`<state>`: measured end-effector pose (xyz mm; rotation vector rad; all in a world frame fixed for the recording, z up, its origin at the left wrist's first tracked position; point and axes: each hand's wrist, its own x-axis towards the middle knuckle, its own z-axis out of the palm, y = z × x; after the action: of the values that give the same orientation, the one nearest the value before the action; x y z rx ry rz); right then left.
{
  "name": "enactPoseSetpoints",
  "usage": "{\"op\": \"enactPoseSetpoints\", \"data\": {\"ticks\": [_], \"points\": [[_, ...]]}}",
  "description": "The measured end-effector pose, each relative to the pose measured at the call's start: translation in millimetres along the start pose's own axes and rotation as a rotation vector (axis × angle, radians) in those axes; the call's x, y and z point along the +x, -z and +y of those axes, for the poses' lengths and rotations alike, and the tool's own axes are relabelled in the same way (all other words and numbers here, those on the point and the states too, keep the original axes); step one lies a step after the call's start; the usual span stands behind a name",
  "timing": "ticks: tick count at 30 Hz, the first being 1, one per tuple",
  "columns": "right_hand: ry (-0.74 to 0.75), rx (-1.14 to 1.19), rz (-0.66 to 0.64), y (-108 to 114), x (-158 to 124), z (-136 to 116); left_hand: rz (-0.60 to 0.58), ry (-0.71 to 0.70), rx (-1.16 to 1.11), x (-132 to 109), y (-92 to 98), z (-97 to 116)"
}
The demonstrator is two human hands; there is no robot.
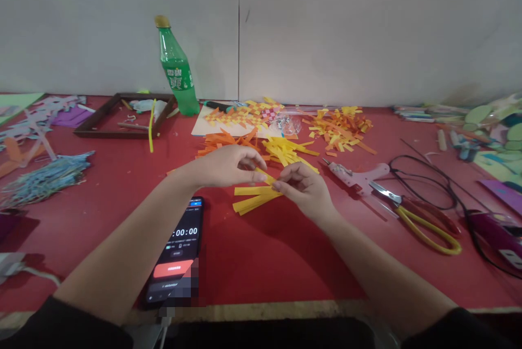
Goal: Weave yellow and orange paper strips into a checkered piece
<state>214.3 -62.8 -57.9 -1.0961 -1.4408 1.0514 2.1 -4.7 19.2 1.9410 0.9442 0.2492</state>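
Note:
My left hand (234,167) and my right hand (304,188) meet over the middle of the red table, each pinching a small yellow paper strip (268,178) between thumb and fingers. Just below them, several longer yellow strips (255,199) lie fanned out on the table. Behind my right hand is a heap of yellow strips (285,149). An orange strip pile (228,141) sits behind my left hand. Under my left forearm lies a phone (179,248) with a lit screen reading zeros, partly covered by the arm.
Right of my hands lie a pink glue gun (359,178) with a black cord and yellow-handled scissors (426,232). A green bottle (177,74) stands at the back beside a brown frame (118,132). Woven yellow-orange pieces (240,115) rest on paper; blue fringed strips (49,178) are at left.

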Motion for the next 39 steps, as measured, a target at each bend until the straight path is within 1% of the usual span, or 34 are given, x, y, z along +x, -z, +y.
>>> {"op": "enactPoseSetpoints", "data": {"ticks": [6, 10, 12, 14, 18, 23, 25, 30, 34, 39], "points": [[0.018, -0.006, 0.005, -0.5, -1.0, 0.1, 0.033, 0.035, -0.039, 1.6, -5.4, 6.6], [0.052, 0.043, 0.012, 1.2, 0.2, -2.2, 0.099, 0.053, -0.063, 0.8, -3.8, 8.1], [0.068, 0.056, 0.036, 3.1, 1.5, -3.3, 0.131, 0.065, -0.060, 0.7, -2.2, 8.0], [0.053, 0.036, 0.079, 5.3, 3.1, -4.0, 0.146, 0.068, -0.057, 0.9, -0.8, 7.4], [0.008, -0.029, 0.151, 8.6, 6.0, -3.5, 0.120, 0.052, -0.068, 1.0, 0.7, 5.3], [0.036, -0.059, 0.171, 9.6, 6.2, -2.4, 0.109, 0.049, -0.057, 0.7, 0.2, 4.5], [0.046, -0.068, 0.173, 9.7, 5.2, -3.2, 0.116, 0.024, -0.059, 0.9, -0.2, 4.5], [0.026, -0.004, 0.139, 9.7, 3.8, -5.0, 0.153, -0.037, -0.049, 1.4, -0.5, 3.6], [-0.001, 0.035, 0.177, 10.0, 4.7, -3.0, 0.162, -0.041, -0.081, 1.3, -0.7, 3.0], [0.029, 0.057, 0.192, 10.7, 5.2, -0.7, 0.166, -0.043, -0.085, 1.4, -0.9, 5.0]]}}
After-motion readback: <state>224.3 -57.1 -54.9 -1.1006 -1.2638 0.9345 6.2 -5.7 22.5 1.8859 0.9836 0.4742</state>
